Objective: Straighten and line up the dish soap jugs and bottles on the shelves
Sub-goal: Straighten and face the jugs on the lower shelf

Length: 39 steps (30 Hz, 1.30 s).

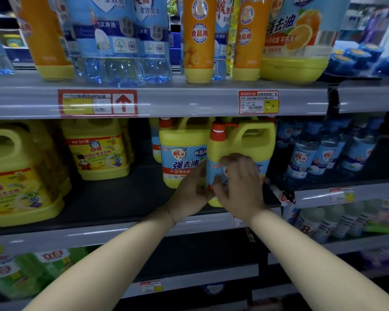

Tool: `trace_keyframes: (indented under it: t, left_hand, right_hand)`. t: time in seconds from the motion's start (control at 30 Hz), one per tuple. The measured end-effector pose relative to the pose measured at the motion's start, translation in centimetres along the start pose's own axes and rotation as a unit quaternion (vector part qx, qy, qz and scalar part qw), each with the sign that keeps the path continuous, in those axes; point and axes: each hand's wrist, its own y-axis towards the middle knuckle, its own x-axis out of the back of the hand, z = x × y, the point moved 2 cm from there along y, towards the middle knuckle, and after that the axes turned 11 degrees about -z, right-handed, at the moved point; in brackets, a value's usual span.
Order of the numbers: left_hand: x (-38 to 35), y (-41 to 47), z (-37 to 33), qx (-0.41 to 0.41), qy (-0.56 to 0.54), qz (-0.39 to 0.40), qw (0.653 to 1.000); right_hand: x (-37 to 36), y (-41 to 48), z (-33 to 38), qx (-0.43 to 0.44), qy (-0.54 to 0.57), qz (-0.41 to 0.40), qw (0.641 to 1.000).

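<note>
Both grips clasp one pump jug [230,142] at the front edge of the middle shelf [121,198]: left grip [190,190] curled at its lower left side, right grip [240,184] wrapped across its label. Risk: if turned sharply, it may knock the neighbouring jug [182,153] just beside it, or slip off the shelf lip. Blue bottles [305,158] crowd the right; yellow jugs [99,151] stand well apart, leftward.
</note>
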Motion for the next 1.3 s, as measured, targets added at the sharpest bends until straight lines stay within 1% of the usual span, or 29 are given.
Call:
trace_keyframes:
  t: [0.03, 0.1, 0.17, 0.2, 0.27, 0.3, 0.37, 0.4, 0.43, 0.6, 0.73, 0.9, 1.1, 1.17, 1.2, 1.3]
  left_hand:
    - [0.9, 0.0, 0.3, 0.006, 0.007, -0.032, 0.999]
    - [3.1, 0.5, 1.9, 0.025, 0.040, -0.131, 0.990]
    - [5.3, 1.7, 3.5, 0.048, 0.056, -0.202, 0.977]
    - [6.2, 2.6, 4.3, 0.058, 0.057, -0.211, 0.974]
    - [7.2, 4.1, 4.8, 0.082, 0.071, -0.205, 0.973]
    - [7.4, 4.7, 4.8, 0.096, 0.054, -0.188, 0.976]
    - [7.4, 5.5, 4.4, 0.124, -0.047, -0.117, 0.984]
    - [7.3, 5.7, 4.5, 0.133, -0.085, -0.095, 0.983]
    - [7.2, 5.9, 4.7, 0.138, -0.106, -0.092, 0.980]
    - [7.6, 5.5, 5.4, 0.100, -0.121, -0.120, 0.980]
    - [9.8, 4.8, 7.0, 0.086, -0.113, -0.162, 0.977]
    - [13.6, 3.3, 9.5, 0.058, -0.100, -0.204, 0.972]
    - [16.8, 2.4, 10.5, 0.032, -0.080, -0.274, 0.958]
    - [17.5, 2.5, 11.0, 0.039, -0.077, -0.285, 0.955]
    - [17.8, 2.5, 11.4, 0.048, -0.077, -0.286, 0.954]
    - [18.4, 2.6, 12.4, 0.060, -0.066, -0.288, 0.953]
  right_hand:
    - [-0.4, 0.1, 0.9, 0.036, 0.005, 0.016, 0.999]
    - [-1.3, 0.4, 2.7, 0.089, 0.024, 0.052, 0.994]
    - [-2.3, 0.7, 4.2, 0.106, 0.040, 0.078, 0.991]
    - [-2.8, 0.8, 4.8, 0.104, 0.043, 0.087, 0.990]
    - [-3.8, 1.0, 5.8, 0.092, 0.040, 0.110, 0.989]
    - [-4.1, 1.1, 6.1, 0.082, 0.037, 0.123, 0.988]
    - [-4.7, 1.2, 6.6, 0.061, 0.031, 0.143, 0.987]
    - [-4.8, 1.2, 6.7, 0.053, 0.026, 0.150, 0.987]
    - [-5.0, 1.2, 6.6, 0.045, 0.023, 0.155, 0.987]
    - [-5.6, 1.2, 6.0, -0.012, 0.003, 0.179, 0.984]
    - [-6.5, 1.1, 6.2, -0.042, -0.011, 0.199, 0.979]
    - [-8.4, 1.1, 6.5, -0.130, -0.003, 0.192, 0.973]
    - [-10.3, 1.2, 6.8, -0.196, -0.013, 0.261, 0.945]
    - [-10.9, 1.5, 7.1, -0.190, -0.017, 0.277, 0.942]
    - [-11.3, 1.7, 7.3, -0.173, -0.029, 0.287, 0.942]
    - [-13.0, 3.0, 7.9, -0.068, -0.085, 0.328, 0.938]
